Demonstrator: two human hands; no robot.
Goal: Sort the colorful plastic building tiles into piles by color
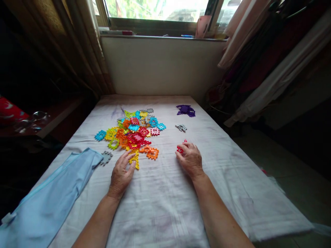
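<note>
A mixed heap of toothed plastic pieces in red, orange, yellow, green, blue and grey lies left of centre, with a red piece (137, 137) near its front. My left hand (122, 173) rests at the heap's near edge, fingers apart, touching a yellow triangular piece (136, 160). Beside that are orange pieces (152, 153). My right hand (190, 159) is closed around a pinkish-red piece (179, 150), mostly hidden under the fingers. Beyond it lie a small group of grey pieces (181, 127) and, farther back, a pile of purple pieces (185, 110).
A white cloth (165, 206) covers the table. Light blue fabric (59, 193) lies along the left, touching a grey piece (106, 158). Behind stands a wall below a window, with a pink cup (203, 26) on the sill. Clothes hang at the right, a curtain at the left.
</note>
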